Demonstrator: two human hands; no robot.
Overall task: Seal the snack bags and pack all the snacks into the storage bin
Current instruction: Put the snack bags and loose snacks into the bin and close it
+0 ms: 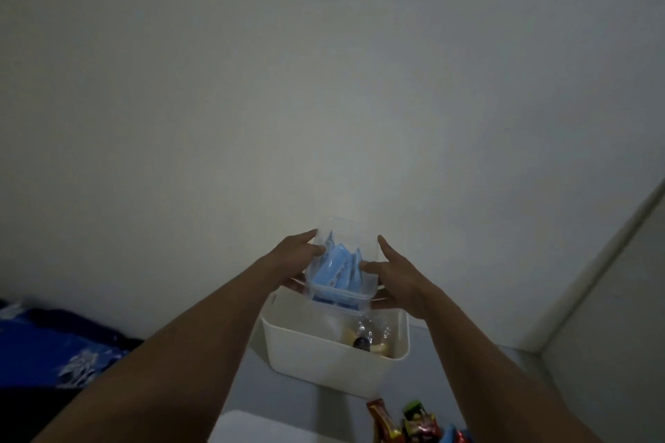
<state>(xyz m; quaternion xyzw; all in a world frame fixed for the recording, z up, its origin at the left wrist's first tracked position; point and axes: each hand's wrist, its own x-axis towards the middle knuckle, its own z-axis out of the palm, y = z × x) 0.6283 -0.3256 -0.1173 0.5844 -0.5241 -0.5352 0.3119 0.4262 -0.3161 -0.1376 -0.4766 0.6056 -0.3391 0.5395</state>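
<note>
Together, left hand (295, 255) and right hand (396, 279) hold a clear box (347, 234) of blue packets (338, 267), print unreadable.

Seemingly a home bedroom; blue patterned bedding (54, 345) lies at eight o'clock; plain white walls (324, 83) meet at four o'clock; snack packets (414, 423) sit at five o'clock.

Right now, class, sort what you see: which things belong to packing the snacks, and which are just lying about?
Job: clear plastic tub of blue packets, white plastic storage bin, red and green snack packets, left hand, right hand.
Lying about: blue patterned cloth.
</note>
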